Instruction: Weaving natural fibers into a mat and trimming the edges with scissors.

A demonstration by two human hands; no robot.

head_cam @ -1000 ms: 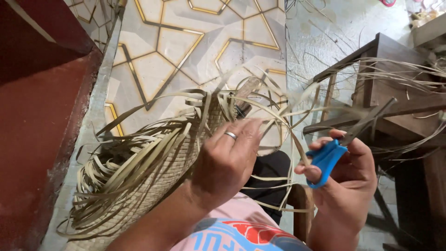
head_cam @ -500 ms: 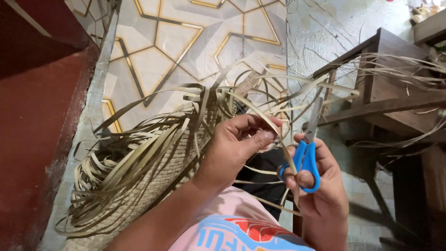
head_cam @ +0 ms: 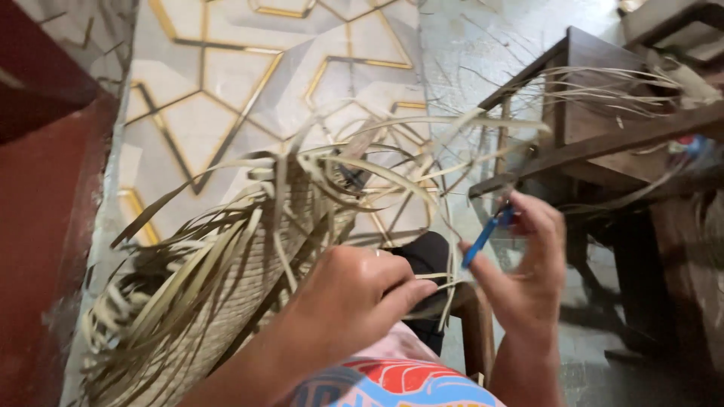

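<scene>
Two bare hands work at the lower middle of the frame over a half-woven mat of pale straw strips (head_cam: 226, 286), which fills the lower left and fans its loose ends up toward the centre. The left hand (head_cam: 351, 298) rests on the woven part, fingers curled and closed, with thumb and forefinger pinching a few thin strips (head_cam: 445, 285) that run toward the right. The right hand (head_cam: 528, 264), just beside it at centre right, is wrapped around a pair of scissors (head_cam: 486, 230) with blue handles; the fingers are bent through and around the handles, and the dark blades point up and to the right among the loose strips. Motion blur hides whether the blades are open or closed. Behind the hands, a tiled floor (head_cam: 249, 83) with gold lines fills the upper left and centre. Dark wooden furniture (head_cam: 596, 113) draped with more strips stands at the upper right, and a red surface (head_cam: 45, 196) runs down the left edge.
</scene>
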